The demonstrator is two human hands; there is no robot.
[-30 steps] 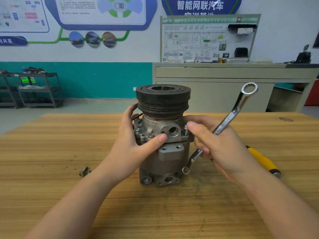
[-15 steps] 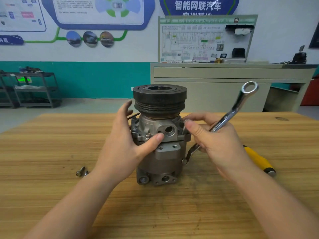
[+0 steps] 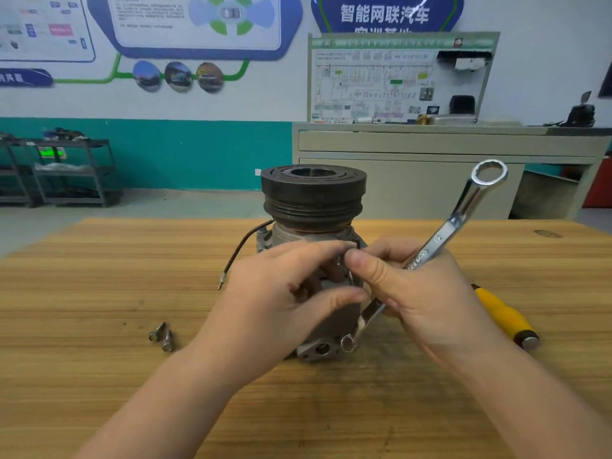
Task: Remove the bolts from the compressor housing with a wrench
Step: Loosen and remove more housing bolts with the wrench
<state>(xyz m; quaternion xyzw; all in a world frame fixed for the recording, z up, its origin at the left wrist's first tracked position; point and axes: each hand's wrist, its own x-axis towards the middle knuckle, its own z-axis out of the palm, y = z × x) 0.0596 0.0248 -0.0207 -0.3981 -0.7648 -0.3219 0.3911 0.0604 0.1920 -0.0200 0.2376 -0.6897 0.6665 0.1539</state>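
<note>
The compressor (image 3: pixel 313 207) stands on the worktop (image 3: pixel 99 293), left hand (image 3: pixel 281 293) fingers curled around it, right hand (image 3: pixel 420 293) fingers clamped on the wrench (image 3: pixel 463 210).

Counter (image 3: pixel 99 376): wood-grain top right under me.
Screwdriver (image 3: pixel 503 318): yellow handle, lying on the counter to my right.
Cabinet (image 3: pixel 414 167): grey, across the floor ahead of me.
Wiring board (image 3: pixel 397 81): upright on the cabinet.
Shelf rack (image 3: pixel 66 170): far left, against the teal wall.
</note>
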